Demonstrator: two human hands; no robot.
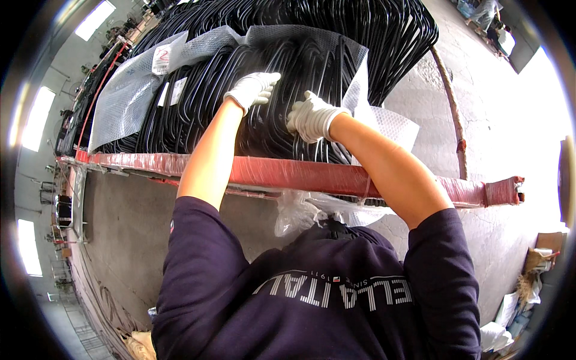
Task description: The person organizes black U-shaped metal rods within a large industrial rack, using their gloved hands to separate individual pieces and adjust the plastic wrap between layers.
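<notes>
Glossy black bent tubes (198, 108) stand packed side by side in a long row in front of me, their rounded ends up. My left hand (252, 91), in a white glove, lies on top of the row with its fingers curled onto a tube. Slightly nearer and to the right, my gloved right hand (313, 118) has its fingers bent round a tube in the same row. The fingertips of both hands are partly hidden among the tubes. Clear bubble wrap (129, 99) drapes over the row's left end and far side.
A red beam (276, 172) wrapped in clear film runs along the near side. Loose plastic film (294, 213) hangs below it. More black tubes (396, 42) are piled behind. A rusty post (451, 102) stands at right. Another person (485, 15) is far off at upper right.
</notes>
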